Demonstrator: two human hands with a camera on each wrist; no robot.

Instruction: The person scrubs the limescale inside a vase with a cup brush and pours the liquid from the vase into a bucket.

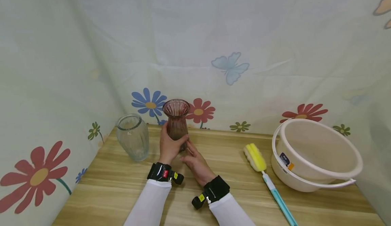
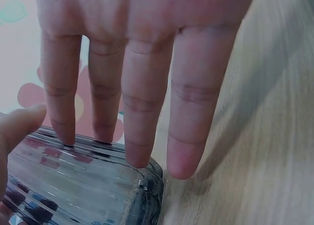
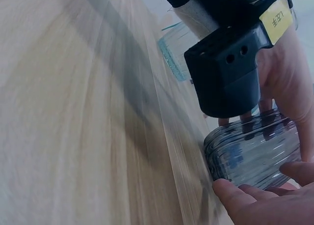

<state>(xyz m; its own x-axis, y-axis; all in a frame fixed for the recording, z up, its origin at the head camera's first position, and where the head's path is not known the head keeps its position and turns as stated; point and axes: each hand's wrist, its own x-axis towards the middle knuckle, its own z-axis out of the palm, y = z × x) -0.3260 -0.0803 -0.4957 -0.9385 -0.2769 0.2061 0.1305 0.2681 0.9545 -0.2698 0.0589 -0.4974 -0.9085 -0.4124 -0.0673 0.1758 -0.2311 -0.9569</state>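
A ribbed purple vase (image 1: 177, 128) is roughly upright near the back edge of a wooden desk (image 1: 223, 151), before a flowered cloth (image 1: 189, 32). The left hand (image 1: 169, 147) curls fingers and thumb around it; the right hand (image 1: 200, 167), fingers straight, touches its lower side. Whether its base rests on the desk is unclear. Work seems early: a yellow-headed brush (image 1: 270, 183) lies unheld beside a bucket (image 1: 305, 171); a clear vase (image 1: 134, 141) stands untouched at left. Bare desk stretches between purple vase and brush.
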